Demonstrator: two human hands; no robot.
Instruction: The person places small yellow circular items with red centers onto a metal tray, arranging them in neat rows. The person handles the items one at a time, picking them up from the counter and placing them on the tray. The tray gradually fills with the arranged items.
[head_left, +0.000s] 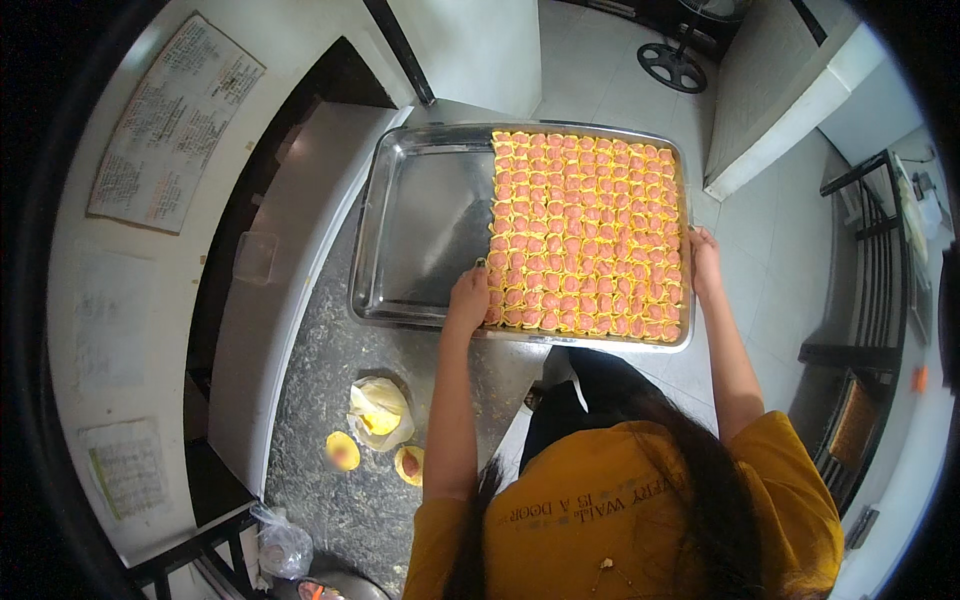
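A large metal tray (pixel 420 215) spans the counter edge in front of me. Its right part is packed with rows of siomai-like dumplings (pixel 590 230), pink filling in yellow wrappers; bare metal shows in its left part. My left hand (pixel 468 298) reaches over the near rim, its fingers curled beside the leftmost column of dumplings. What those fingers hold, if anything, is hidden. My right hand (pixel 705 258) is closed on the tray's right rim. On the counter to the left of my left forearm lie yellow wrappers in an opened plastic bag (pixel 380 415).
Near the bag are two yellow rounds, one a wrapper with a dark centre (pixel 342 451), the other a wrapper with brownish filling (pixel 409 464). A clear plastic bag (pixel 284 543) and a metal bowl (pixel 340 588) are lower left. A black rack (pixel 870 260) stands right; a fan (pixel 672 67) stands beyond.
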